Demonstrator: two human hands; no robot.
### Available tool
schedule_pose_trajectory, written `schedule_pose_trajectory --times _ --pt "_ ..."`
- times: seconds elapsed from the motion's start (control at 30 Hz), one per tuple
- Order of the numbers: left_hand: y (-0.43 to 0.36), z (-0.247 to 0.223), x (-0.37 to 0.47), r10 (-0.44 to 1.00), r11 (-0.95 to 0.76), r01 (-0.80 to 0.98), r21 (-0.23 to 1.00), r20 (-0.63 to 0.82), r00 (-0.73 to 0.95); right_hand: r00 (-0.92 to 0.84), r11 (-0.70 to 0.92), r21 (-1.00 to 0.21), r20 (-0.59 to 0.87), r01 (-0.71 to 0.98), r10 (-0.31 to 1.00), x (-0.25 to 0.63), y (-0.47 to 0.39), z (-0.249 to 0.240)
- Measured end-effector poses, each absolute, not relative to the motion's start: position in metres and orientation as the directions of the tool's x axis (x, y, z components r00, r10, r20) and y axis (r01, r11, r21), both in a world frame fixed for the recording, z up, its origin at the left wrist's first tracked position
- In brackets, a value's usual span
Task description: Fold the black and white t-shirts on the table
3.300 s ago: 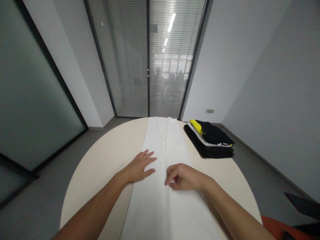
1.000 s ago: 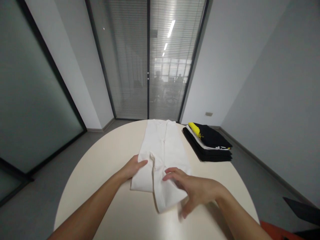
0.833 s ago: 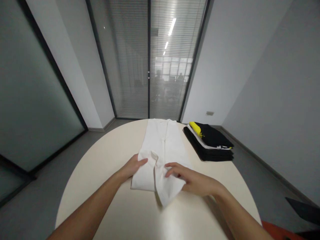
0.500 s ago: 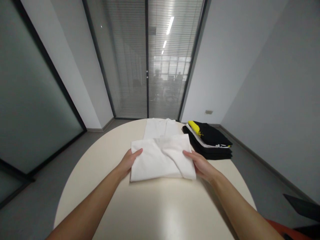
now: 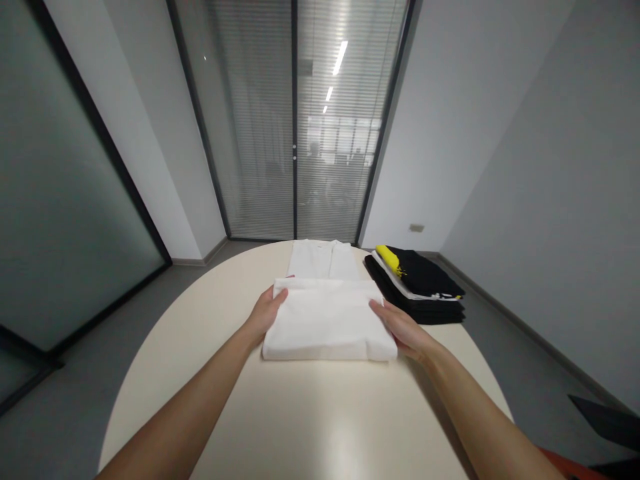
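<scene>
A white garment (image 5: pixel 327 320) lies partly folded at the middle of a pale round desk (image 5: pixel 325 427), held at its two sides. The left hand (image 5: pixel 263 315) is closed over the left edge of the folded part, its thumb (image 5: pixel 282 296) lying on the upper face and its fingers mostly hidden behind and below the cloth; a fingertip shows just beyond the upper left corner. The right hand (image 5: pixel 404 330) grips the opposite edge in like manner, thumb on top, the remaining fingers passing beneath or behind the border, where their exact curl cannot be made out. Each grasp is only as wide as the layered fabric, and the two are well apart, with the cloth spread between them. The folded part forms a broad, nearly rectangular panel whose long axis runs from left to right, across the line of sight; its rounded near edge faces the wearer of the camera, and its far edge lies across the rest of the garment. Beyond it, the unfolded portion (image 5: pixel 320 259) points straight away, reaching the far rim of the desk, with a vertical line down its front. To the right, just beyond the right hand, stands a stack of folded clothes (image 5: pixel 417 287), mainly black, with a white layer and a yellow patch near its top.
</scene>
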State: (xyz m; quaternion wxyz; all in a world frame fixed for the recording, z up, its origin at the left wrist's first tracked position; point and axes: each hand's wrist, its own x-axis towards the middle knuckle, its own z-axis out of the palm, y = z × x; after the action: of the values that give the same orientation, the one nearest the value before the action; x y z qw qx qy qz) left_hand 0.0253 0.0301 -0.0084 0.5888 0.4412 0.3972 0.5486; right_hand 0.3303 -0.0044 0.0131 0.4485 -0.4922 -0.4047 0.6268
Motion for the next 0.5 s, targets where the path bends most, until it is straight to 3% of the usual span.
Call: schedule_pose_trajectory --times 0.17,0.3,0.4,0.5 --pt "0.039 -0.012 0.024 0.997 0.044 -0.297 0.954 -0.025 0.067 -0.096 -0.188 -0.972 -0.176 -0.143 0.980 0.333 0.006 0.003" --pt "0.037 -0.017 0.019 0.995 0.083 -0.280 0.956 -0.065 0.074 -0.281 -0.165 -0.984 -0.141 -0.063 0.949 0.342 0.004 0.005" --pt "0.039 -0.019 0.020 0.994 0.016 -0.265 0.964 0.014 0.109 -0.407 -0.087 -0.996 -0.070 -0.023 0.911 0.350 0.002 0.007" --pt "0.045 -0.023 0.021 0.987 -0.102 -0.274 0.956 0.132 0.094 -0.402 0.004 -1.000 0.000 0.011 0.916 0.355 0.007 0.000"
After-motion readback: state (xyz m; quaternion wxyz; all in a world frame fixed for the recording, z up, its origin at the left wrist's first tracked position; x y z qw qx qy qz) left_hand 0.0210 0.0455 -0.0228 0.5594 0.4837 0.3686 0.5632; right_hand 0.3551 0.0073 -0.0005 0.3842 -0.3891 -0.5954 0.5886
